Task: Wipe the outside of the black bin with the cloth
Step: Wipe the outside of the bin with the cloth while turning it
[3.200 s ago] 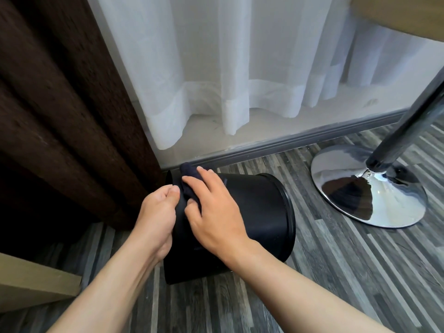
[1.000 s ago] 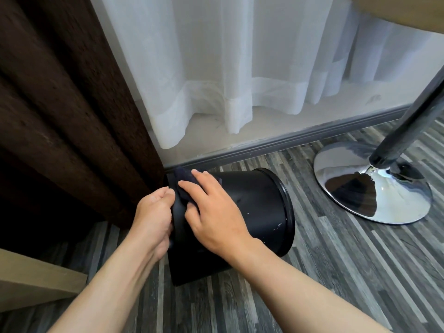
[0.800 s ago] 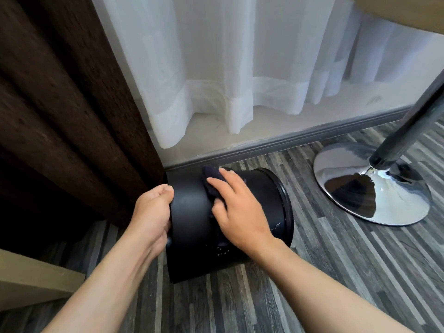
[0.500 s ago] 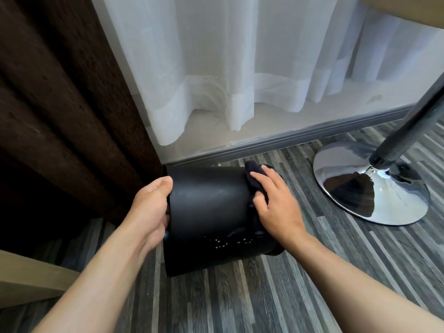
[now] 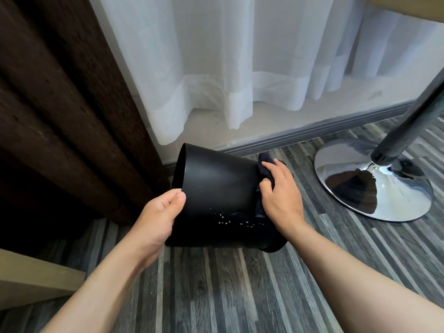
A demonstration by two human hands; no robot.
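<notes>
The black bin (image 5: 216,188) lies on its side on the striped wood floor, its left end raised off the floor and its right end resting down. My left hand (image 5: 159,216) grips the bin's left edge, thumb on the outer wall. My right hand (image 5: 280,195) presses a dark navy cloth (image 5: 265,164) flat against the bin's right end. Small white specks show on the lower wall of the bin. Much of the cloth is hidden under my right hand.
A dark brown curtain (image 5: 60,104) hangs close on the left, a white sheer curtain (image 5: 240,56) behind the bin. A chrome round table base (image 5: 374,186) with its pole stands on the right. A pale wooden board (image 5: 31,280) juts in at lower left.
My right hand slid the cloth along the bin's side from the left end to the right end. The bin's left end has tilted up; my left hand now grips its edge.
</notes>
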